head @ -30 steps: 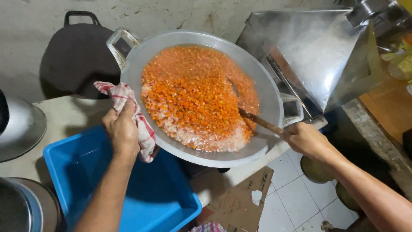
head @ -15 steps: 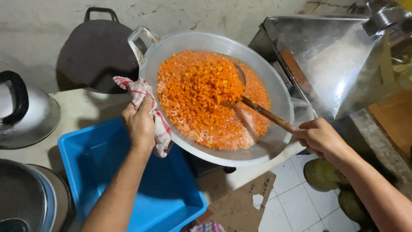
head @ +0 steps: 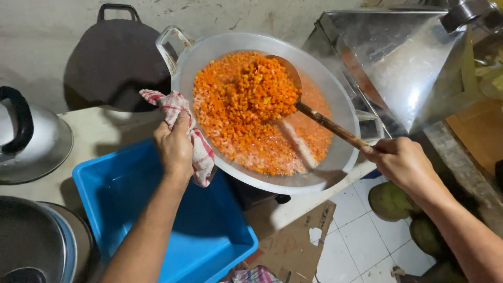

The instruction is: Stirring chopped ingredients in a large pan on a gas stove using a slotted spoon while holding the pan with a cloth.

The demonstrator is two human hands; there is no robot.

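A wide silver wok [head: 335, 157] tilts toward me, filled with diced orange food [head: 251, 105]. My left hand [head: 174, 147] grips the wok's left rim through a red-and-white checked cloth [head: 201, 152]. My right hand [head: 401, 160] holds the wooden handle of a metal ladle [head: 325, 123], whose bowl lies in the heaped food near the wok's upper middle. An empty blue plastic tub [head: 209, 230] sits directly below the wok's lower rim.
A dark pan [head: 112, 63] leans on the wall at the back. A steel kettle [head: 31, 141] stands left, a steel pot [head: 36, 241] at bottom left. A shiny metal hood [head: 408, 63] rises on the right. Green coconuts [head: 390, 202] and cardboard [head: 291, 246] lie on the tiled floor.
The ladle has swept up and left through the food, piling it toward the wok's upper middle and baring a strip of metal. Both hands kept their grips.
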